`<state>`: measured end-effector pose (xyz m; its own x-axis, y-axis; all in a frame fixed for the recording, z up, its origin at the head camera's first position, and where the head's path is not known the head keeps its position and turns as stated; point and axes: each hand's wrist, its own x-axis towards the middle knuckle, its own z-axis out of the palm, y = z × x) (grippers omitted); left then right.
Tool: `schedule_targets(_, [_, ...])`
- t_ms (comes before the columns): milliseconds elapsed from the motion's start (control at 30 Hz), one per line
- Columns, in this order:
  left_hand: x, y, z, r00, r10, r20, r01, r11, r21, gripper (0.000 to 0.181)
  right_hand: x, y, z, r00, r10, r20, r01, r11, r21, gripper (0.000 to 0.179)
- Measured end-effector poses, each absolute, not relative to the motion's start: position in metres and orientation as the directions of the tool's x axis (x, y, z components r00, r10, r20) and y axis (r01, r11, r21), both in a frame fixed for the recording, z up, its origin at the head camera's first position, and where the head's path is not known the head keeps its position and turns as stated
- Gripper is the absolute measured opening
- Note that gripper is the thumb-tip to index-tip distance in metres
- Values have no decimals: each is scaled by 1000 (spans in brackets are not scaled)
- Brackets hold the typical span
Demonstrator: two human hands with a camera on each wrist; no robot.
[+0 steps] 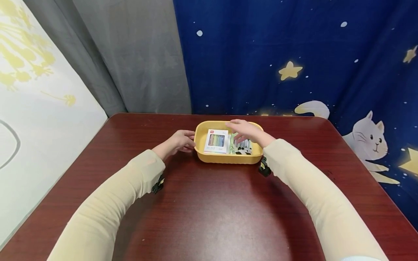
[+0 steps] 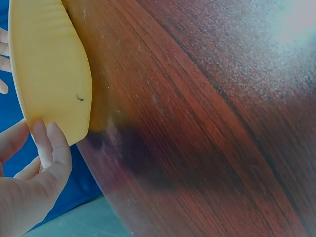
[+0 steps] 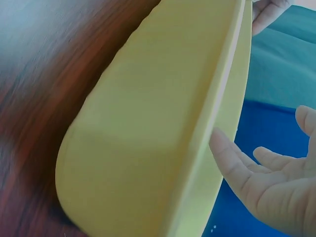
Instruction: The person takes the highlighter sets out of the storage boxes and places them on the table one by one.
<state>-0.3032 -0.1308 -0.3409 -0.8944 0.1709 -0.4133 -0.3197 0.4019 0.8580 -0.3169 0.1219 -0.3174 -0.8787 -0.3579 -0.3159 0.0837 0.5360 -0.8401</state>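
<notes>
A yellow bin (image 1: 228, 158) stands on the table, its rim facing up. Inside it, a white box of coloured pens or crayons (image 1: 215, 142) lies on the left. To the right of that box is a panda-patterned packet (image 1: 242, 148), partly covered by my right hand. My left hand (image 1: 180, 140) touches the outside of the bin's left end; in the left wrist view its fingertips (image 2: 58, 138) rest against the yellow wall. My right hand (image 1: 246, 130) reaches over the bin's right half with fingers spread, and nothing shows in its grasp in the right wrist view.
The dark red wooden table (image 1: 209, 210) extends around the bin. Behind its far edge hang a grey curtain (image 1: 137, 54) and a blue curtain (image 1: 245, 54) with stars and a cat. A white panel (image 1: 39, 127) borders the left side.
</notes>
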Motion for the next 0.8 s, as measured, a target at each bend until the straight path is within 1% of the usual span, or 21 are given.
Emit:
schedule_targets(133, [-304, -130, -341, -894, 161, -417, -325, 407, 853, 58, -317, 116, -317, -869, -326, -373, 178, 497, -849, 68])
schedule_targets(233, [-304, -129, -340, -897, 147, -417, -329, 410, 851, 57, -318, 111, -316, -854, -305, -422, 266, 442, -857, 67])
schedule_targets(467, [-305, -129, -340, -897, 146, -417, -327, 415, 849, 56, -320, 104, -320, -804, -307, -509, 414, 327, -850, 67])
schedule_targets(567, [-305, -128, -340, -895, 143, -422, -334, 412, 848, 56, -320, 102, -321, -790, -310, -528, 441, 310, -842, 67])
schedule_targets(800, [-305, -129, -340, -894, 137, -427, -341, 411, 846, 55, -320, 96, -323, -784, -300, -544, 454, 320, -831, 70])
